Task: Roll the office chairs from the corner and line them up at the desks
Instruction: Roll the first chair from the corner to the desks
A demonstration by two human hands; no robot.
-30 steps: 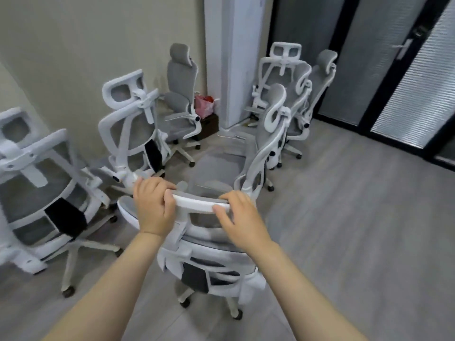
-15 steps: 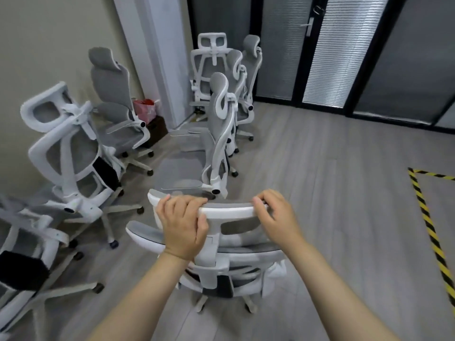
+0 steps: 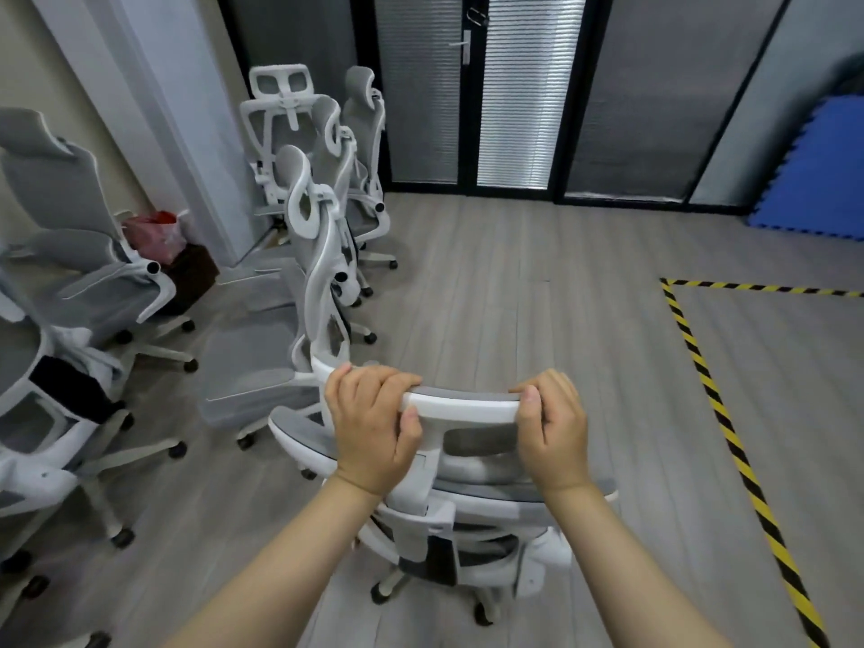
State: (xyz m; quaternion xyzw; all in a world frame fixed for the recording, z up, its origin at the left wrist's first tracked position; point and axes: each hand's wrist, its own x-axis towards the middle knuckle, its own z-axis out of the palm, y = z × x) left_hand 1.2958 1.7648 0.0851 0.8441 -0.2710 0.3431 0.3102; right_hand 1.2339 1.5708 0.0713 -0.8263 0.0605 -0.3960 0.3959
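Note:
Right below me stands a white-framed office chair (image 3: 472, 516) with grey mesh, seen from behind. My left hand (image 3: 371, 427) grips the left end of its headrest (image 3: 467, 406), and my right hand (image 3: 551, 427) grips the right end, fingers curled over the top bar. Just ahead and to the left another chair of the same kind (image 3: 308, 282) faces left. No desks are in view.
Several more white and grey chairs crowd the left wall (image 3: 70, 254) and the corner by the pillar (image 3: 299, 128). A red bag (image 3: 156, 233) sits on a dark box. Glass doors with blinds (image 3: 467, 86) lie ahead. Yellow-black floor tape (image 3: 720, 413) and blue foam mats (image 3: 818, 170) are on the right.
The chair I hold and my view have swung to the right, away from the wall. The corner chairs have slid to the left of the view; the tape and blue mats have come into sight.

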